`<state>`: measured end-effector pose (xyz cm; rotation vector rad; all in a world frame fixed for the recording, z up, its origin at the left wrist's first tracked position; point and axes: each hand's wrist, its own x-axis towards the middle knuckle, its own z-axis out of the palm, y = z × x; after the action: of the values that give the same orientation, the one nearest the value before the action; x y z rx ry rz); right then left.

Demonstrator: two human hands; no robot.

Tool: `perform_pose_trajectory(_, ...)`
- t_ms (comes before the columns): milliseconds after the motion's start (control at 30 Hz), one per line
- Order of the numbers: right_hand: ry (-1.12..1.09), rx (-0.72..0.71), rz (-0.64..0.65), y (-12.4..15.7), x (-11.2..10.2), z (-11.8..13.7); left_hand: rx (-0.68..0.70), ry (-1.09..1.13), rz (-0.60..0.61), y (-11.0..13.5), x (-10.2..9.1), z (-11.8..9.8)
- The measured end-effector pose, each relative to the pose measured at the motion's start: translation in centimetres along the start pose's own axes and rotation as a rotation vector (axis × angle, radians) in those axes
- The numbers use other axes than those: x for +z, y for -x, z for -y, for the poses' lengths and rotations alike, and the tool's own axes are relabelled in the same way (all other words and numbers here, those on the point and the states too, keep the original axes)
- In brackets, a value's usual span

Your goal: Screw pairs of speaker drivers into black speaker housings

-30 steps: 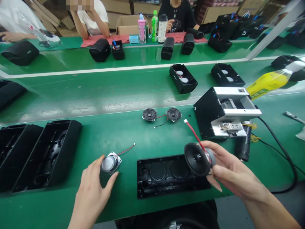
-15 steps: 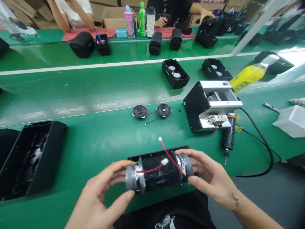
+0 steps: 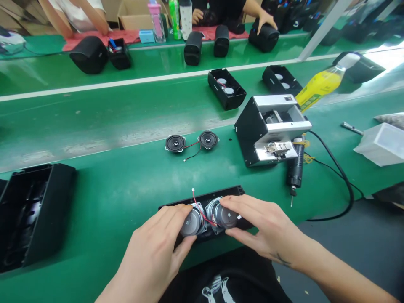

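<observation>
A long black speaker front panel [image 3: 235, 191] lies at the near edge of the green bench. Two round speaker drivers sit in it side by side, magnets up, joined by red wires with a white plug. My left hand [image 3: 154, 248] curls round the left driver [image 3: 191, 223], thumb and fingers on its rim. Fingers of my right hand [image 3: 261, 229] press on the right driver [image 3: 224, 214].
A second wired pair of drivers [image 3: 191, 142] lies further out. A black-and-silver machine [image 3: 268, 130] and an electric screwdriver [image 3: 295, 168] with cable stand right. An empty black housing [image 3: 34, 210] is left. Housings ride the belt; other people work across it.
Both hands brought the two drivers down from mid-air and inward into the panel's two openings. The view shifted right and tipped down a little.
</observation>
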<state>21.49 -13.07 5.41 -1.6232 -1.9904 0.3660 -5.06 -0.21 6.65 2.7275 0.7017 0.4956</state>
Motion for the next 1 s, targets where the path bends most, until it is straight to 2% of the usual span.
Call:
perform_pose_trajectory(233, 0.300, -0.032, 0.081, -1.5, 0.7, 0.6, 0.065, -0.275, 0.081, -0.7, 1.2, -0.9)
perform_pose_trajectory(367, 0.367, -0.007, 0.083, -1.8, 1.3, 0.8, 0.060, -0.300, 0.148, -1.0, 1.7, -1.1)
perform_pose_trajectory(667, 0.409, 0.032, 0.112, -2.0, 2.1, 1.1, 0.065, -0.304, 0.166, -0.9, 1.4, -0.5)
perform_pose_trajectory(800, 0.353, 0.023, 0.161, -2.0, 1.0, 0.6, 0.127, -0.258, 0.163, -0.7, 1.3, 0.6)
perform_pose_trajectory(933, 0.172, -0.084, 0.261, -2.1, -1.0, -0.9, 0.168, -0.159, 0.144, -0.7, 1.4, 1.6)
perform_pose_trajectory(1000, 0.156, -0.119, 0.297, -2.2, -1.5, -1.8, 0.162, -0.108, 0.135, -0.6, 1.5, 1.9)
